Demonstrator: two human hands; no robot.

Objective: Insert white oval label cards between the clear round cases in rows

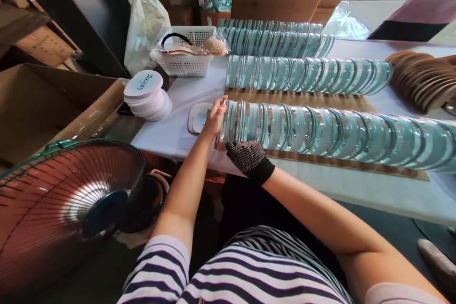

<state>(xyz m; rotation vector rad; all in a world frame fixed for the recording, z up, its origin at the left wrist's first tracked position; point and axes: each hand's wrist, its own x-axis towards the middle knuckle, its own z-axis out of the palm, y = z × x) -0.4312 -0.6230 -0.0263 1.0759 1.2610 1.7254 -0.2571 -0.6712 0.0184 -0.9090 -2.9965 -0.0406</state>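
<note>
A long row of round clear glass discs (295,128) stands on edge, packed face to face, on a brown cardboard strip. My left hand (215,116), bare, lies against the left end of this row with its fingers stretched out. Just below the same end, my right hand (245,156) wears a black dotted glove and touches the lower front of the discs. Its fingers are curled, and what they hold, if anything, is hidden. Beside my left hand, a few white rounded cards (198,118) lie on the table.
More rows of glass discs (306,75) stand behind. A stack of white printed cards (145,86), a white basket (187,64) and brown discs (418,78) share the white-covered table (171,137). A fan (81,199) and an open carton (53,90) are at left.
</note>
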